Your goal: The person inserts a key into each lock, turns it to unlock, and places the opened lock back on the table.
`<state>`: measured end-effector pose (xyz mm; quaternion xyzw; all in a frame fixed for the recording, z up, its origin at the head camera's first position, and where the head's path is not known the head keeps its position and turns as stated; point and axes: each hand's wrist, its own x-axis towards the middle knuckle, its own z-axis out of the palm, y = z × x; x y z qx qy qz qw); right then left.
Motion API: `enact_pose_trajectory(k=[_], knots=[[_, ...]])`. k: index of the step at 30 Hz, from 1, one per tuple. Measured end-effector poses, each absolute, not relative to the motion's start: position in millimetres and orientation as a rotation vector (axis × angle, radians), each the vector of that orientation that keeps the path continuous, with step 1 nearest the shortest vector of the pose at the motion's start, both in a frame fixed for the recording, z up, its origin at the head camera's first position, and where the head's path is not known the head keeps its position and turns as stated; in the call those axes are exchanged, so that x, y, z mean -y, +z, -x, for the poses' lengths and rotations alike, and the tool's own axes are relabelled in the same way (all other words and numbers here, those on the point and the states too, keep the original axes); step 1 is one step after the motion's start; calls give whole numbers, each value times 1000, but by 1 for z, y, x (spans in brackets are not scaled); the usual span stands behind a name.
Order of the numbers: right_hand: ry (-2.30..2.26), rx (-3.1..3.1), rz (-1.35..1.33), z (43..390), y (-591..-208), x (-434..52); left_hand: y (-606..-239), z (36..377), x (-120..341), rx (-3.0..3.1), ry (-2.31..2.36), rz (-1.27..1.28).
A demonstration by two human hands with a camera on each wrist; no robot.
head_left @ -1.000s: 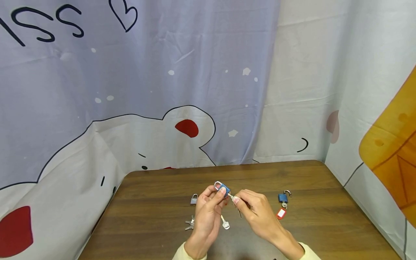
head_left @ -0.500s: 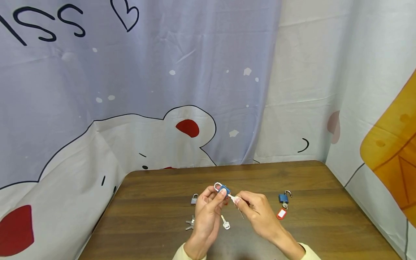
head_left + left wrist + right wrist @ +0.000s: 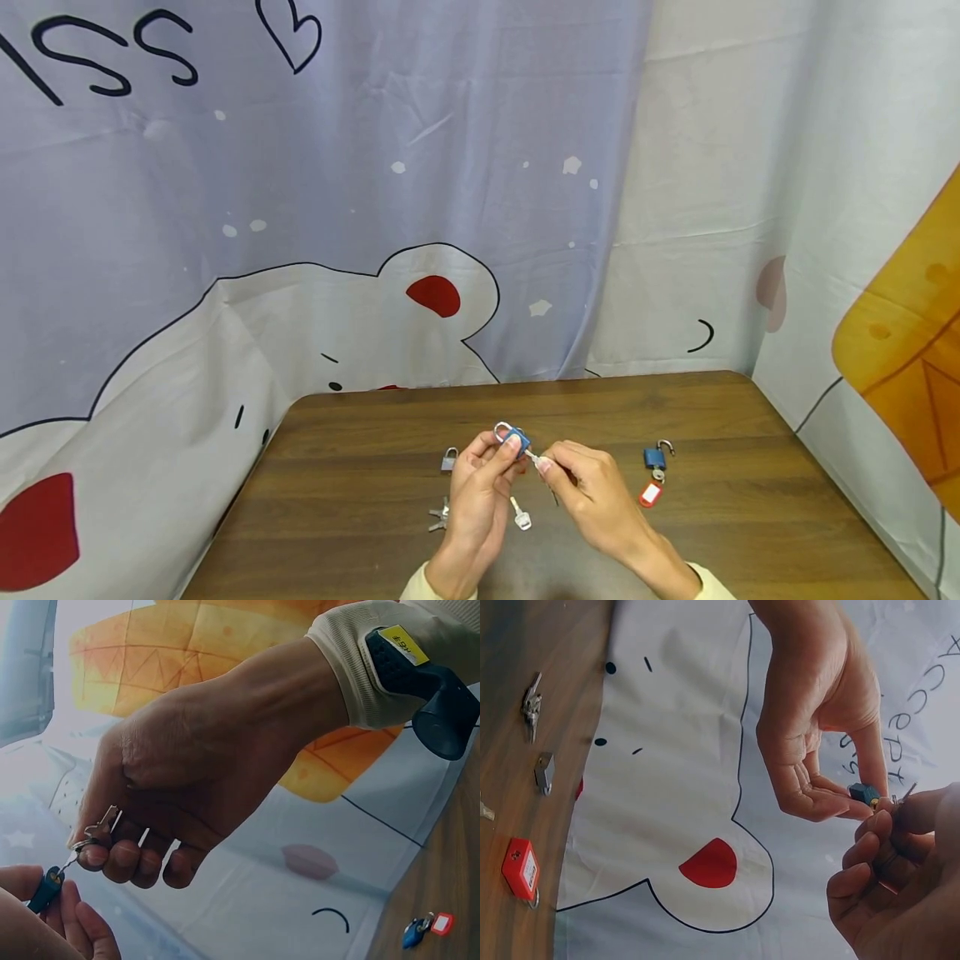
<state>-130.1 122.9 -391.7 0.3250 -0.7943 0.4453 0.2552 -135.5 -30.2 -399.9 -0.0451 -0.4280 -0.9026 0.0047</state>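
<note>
padlock [image 3: 516,437] sits pinched in my left hand [image 3: 480,492], held above the table [image 3: 750,517]. my right hand [image 3: 592,492] pinches a key [image 3: 532,456] at its keyhole. insertion step, i judge; next needs straight alignment, then a turn.

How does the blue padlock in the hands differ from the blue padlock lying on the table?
The held padlock is gripped by the left hand above the table, shackle closed, while the right hand pinches a key at its base. The table padlock lies untouched, shackle open, red tag beside it. Both have blue bodies.
</note>
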Motion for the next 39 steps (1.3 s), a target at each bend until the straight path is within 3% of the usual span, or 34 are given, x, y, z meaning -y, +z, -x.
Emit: enact_pose_trajectory(k=[18, 39], knots=[[1259, 2197, -881, 128, -392, -122, -400, 134, 31, 1398, -2728, 170], [1208, 2163, -925, 127, -392, -123, -400, 137, 36, 1376, -2916, 202]])
